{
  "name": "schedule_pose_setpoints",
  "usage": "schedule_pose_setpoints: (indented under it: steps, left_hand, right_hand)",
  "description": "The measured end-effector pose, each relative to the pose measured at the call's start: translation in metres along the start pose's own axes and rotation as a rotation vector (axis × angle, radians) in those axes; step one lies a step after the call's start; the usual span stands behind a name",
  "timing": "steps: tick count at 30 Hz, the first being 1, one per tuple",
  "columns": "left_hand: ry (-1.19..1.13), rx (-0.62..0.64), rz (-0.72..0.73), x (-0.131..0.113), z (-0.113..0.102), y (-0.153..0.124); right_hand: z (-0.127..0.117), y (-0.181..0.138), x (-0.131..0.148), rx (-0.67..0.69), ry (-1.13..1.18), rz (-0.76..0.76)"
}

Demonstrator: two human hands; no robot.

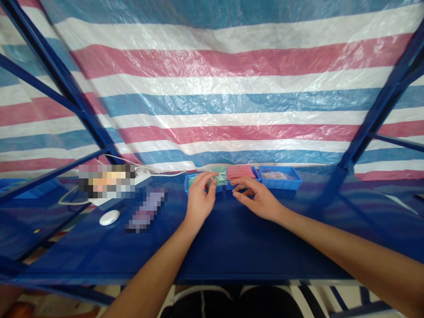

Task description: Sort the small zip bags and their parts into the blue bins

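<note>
My left hand [201, 196] is over the left blue bin [187, 183], which holds green packets. Thumb and forefinger come together at the near edge of a shiny green packet [221, 176]. To its right, my right hand [260, 199] is held in front of the middle blue bin [255, 173], where a stack of pink-red packets [239, 172] rises above the rim. Its fingers are bent and the thumb stands apart from them, with nothing visible between. A third blue bin [281, 183], beyond the right hand, contains pale, clear-looking packets [274, 175].
On the blue table [232, 251], a white round case [109, 217] and a blurred-out phone-like object [147, 210] lie at left. Behind them are a white power strip [143, 176] with cables and another blurred item [107, 180]. Blue metal posts [374, 110] and a striped plastic sheet [232, 106] enclose the table.
</note>
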State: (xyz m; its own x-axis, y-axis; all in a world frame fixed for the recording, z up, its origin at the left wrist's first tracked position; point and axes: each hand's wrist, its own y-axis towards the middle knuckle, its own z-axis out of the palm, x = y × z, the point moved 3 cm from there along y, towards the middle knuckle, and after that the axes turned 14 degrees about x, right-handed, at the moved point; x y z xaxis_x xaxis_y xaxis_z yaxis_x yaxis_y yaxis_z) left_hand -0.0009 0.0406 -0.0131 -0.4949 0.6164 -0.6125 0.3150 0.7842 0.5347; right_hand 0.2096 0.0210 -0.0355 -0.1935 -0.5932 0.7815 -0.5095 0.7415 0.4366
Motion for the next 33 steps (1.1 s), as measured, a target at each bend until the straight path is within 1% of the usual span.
schedule_pose_setpoints:
  steps: [1, 3, 6, 9, 11, 15, 20, 26, 31, 33]
  left_hand:
    - [0.097, -0.025, 0.02, 0.0, -0.006, 0.001]
    - [0.258, -0.023, 0.012, 0.006, -0.013, 0.002]
    - [0.465, 0.006, -0.122, 0.021, -0.014, 0.001]
    - [0.568, 0.053, -0.182, 0.029, -0.008, -0.001]
    - [0.607, 0.047, -0.198, 0.029, -0.005, -0.002]
    - [0.636, 0.037, -0.209, 0.027, -0.005, -0.004]
    - [0.623, 0.039, -0.19, 0.024, -0.006, -0.002]
    - [0.622, 0.04, -0.113, 0.012, -0.009, 0.0]
    - [0.575, 0.053, -0.063, 0.003, -0.012, 0.001]
    - [0.552, 0.055, -0.054, 0.003, -0.013, 0.001]
  right_hand:
    - [0.001, -0.001, 0.005, 0.019, -0.057, -0.028]
    - [0.004, -0.003, 0.013, 0.064, -0.127, -0.073]
    - [0.008, -0.005, 0.018, 0.116, -0.155, -0.102]
    - [0.007, -0.005, 0.018, 0.126, -0.17, -0.104]
    - [0.007, -0.005, 0.015, 0.131, -0.182, -0.1]
    - [0.007, -0.006, 0.011, 0.149, -0.204, -0.09]
    - [0.011, -0.007, 0.014, 0.228, -0.248, -0.085]
    - [0.02, -0.007, 0.018, 0.29, -0.383, -0.199]
    - [0.034, -0.01, 0.028, 0.45, -0.483, -0.244]
    - [0.04, -0.012, 0.033, 0.486, -0.496, -0.256]
